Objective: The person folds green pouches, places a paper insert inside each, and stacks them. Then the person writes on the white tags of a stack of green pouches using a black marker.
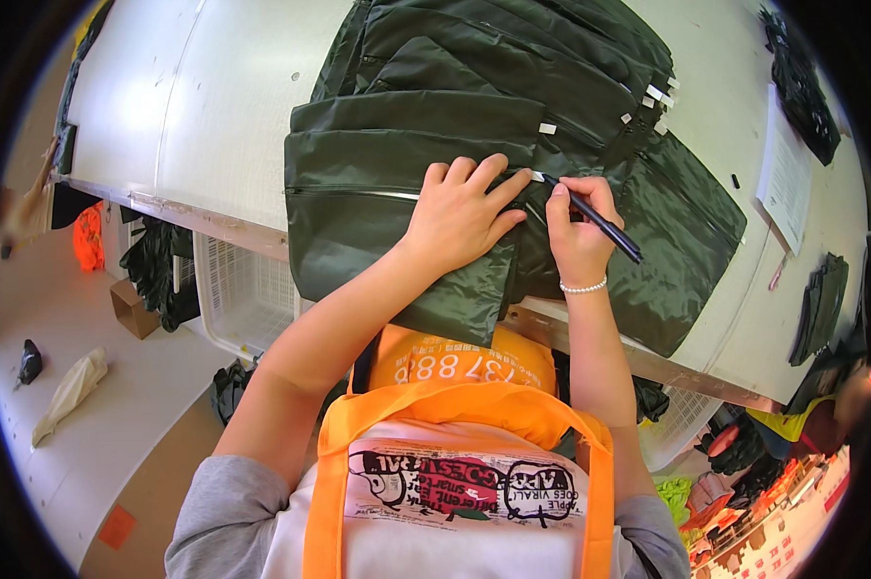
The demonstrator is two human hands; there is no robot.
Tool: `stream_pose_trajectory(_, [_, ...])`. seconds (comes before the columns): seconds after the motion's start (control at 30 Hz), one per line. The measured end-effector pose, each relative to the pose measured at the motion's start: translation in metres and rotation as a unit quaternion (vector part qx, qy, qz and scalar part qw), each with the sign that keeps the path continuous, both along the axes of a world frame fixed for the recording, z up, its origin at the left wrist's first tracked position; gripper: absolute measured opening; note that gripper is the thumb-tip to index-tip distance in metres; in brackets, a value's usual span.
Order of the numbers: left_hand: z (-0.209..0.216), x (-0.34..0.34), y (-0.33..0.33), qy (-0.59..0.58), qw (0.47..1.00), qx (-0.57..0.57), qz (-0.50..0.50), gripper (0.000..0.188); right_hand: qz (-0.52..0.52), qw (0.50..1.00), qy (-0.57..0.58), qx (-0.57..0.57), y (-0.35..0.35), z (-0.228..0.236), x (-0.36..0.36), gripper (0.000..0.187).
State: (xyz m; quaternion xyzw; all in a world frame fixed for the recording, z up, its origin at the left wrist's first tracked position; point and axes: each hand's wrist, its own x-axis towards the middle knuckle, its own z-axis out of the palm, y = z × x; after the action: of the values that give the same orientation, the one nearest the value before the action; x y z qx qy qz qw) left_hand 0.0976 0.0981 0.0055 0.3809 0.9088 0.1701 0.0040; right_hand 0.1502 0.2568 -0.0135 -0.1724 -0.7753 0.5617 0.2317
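Head view: green fabric (358, 159) sprawls over the pale desk (228, 125), left hand (455, 217) spread on it, right hand (584, 236) pinching a pen (606, 228); white crate (247, 285) below, box (134, 309) on the floor (151, 391).

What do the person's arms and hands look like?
The left hand and right hand wear no gloves. The arms are bare up to short grey sleeves. A bracelet of small, pale, round beads circles the right wrist; the left has none.
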Motion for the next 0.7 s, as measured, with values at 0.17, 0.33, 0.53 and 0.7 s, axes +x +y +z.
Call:
stream_pose_trajectory(0.17, [-0.004, 0.000, 0.000, 0.015, 1.000, 0.005, 0.004, 0.042, -0.012, 1.000, 0.005, 0.024, -0.007, -0.006, -0.001, 0.010])
stream_pose_trajectory(0.33, [-0.001, -0.002, 0.006, 0.011, 1.000, 0.013, -0.018, 0.045, -0.062, 0.997, 0.050, -0.012, -0.004, -0.014, -0.001, 0.009])
stream_pose_trajectory(0.53, [-0.006, -0.003, 0.018, 0.017, 0.998, 0.027, -0.045, 0.047, -0.085, 0.960, 0.076, -0.257, 0.003, -0.009, 0.002, 0.008])
stream_pose_trajectory(0.7, [-0.006, -0.006, 0.021, 0.021, 0.998, 0.022, -0.047, 0.041, -0.073, 0.988, 0.037, -0.128, 0.007, -0.008, 0.008, 0.008])
